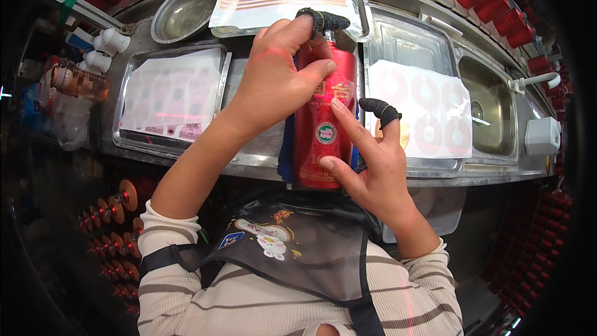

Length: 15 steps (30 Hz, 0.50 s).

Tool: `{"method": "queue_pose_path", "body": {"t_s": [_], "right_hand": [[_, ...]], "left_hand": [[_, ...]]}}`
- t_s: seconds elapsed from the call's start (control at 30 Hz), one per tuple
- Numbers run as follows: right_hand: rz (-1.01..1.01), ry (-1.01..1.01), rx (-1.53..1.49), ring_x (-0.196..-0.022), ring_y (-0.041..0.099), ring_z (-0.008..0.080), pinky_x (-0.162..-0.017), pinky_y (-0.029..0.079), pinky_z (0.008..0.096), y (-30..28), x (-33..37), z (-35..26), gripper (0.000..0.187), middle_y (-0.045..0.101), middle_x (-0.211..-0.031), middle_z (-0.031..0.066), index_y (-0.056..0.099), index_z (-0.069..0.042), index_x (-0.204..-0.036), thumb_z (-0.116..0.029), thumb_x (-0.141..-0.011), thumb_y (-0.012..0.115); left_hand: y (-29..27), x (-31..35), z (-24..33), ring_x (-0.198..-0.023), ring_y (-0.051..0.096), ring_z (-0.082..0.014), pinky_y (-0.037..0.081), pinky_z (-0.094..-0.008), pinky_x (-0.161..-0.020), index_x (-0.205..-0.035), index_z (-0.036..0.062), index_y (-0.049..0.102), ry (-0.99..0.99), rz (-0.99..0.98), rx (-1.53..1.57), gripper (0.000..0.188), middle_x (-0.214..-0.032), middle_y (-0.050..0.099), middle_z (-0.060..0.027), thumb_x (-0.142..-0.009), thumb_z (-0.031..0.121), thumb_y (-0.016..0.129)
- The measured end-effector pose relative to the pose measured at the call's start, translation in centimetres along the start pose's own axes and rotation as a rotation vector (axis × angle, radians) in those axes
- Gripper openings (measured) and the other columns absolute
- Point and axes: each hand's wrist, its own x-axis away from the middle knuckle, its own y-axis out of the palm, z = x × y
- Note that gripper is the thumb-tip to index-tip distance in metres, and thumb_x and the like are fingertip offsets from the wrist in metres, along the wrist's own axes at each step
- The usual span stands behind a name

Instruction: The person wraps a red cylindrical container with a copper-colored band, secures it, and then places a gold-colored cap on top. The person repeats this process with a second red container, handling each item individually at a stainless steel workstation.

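Now, left hand (273, 71): we are curling it around the top of the red bottle (325, 134)
Right hand (378, 177): we are spreading finger and thumb against its front
Red bottle: we are holding it left of the sink (494, 140)

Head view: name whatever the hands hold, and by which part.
The red bottle: left hand at its top end, by the neck; right hand on its front, lower down.
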Motion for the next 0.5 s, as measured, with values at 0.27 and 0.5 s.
{"method": "queue_pose_path", "body": {"t_s": [0.27, 0.5], "right_hand": [[-0.066, 0.069, -0.155, -0.111, 0.057, 0.0402, -0.090, 0.051, 0.0430, 0.0, 0.2, 0.8, 0.071, 0.052, -0.126, 0.0244, 0.049, -0.022, -0.149, -0.034, -0.084, 0.076], [-0.179, 0.115, -0.126, -0.115, 0.053, 0.0345, -0.102, 0.043, 0.0403, -0.5, -1.8, 1.2, 0.073, 0.051, -0.133, 0.0219, 0.049, -0.012, -0.149, -0.028, -0.082, 0.075]], "left_hand": [[0.0, 2.9, -1.1, -0.112, 0.060, -0.0266, 0.040, -0.0378, -0.100, -0.132, 0.0070, 0.058, 0.062, 0.220, 0.078, 0.050, -0.123, 0.067, -0.0089, -0.085, 0.014, 0.073], [2.5, 9.8, -0.1, -0.144, 0.033, -0.0353, 0.021, -0.0516, -0.114, -0.155, 0.0065, 0.030, 0.127, -0.075, -0.021, 0.092, -0.157, 0.038, -0.0133, -0.081, 0.034, 0.076]]}}
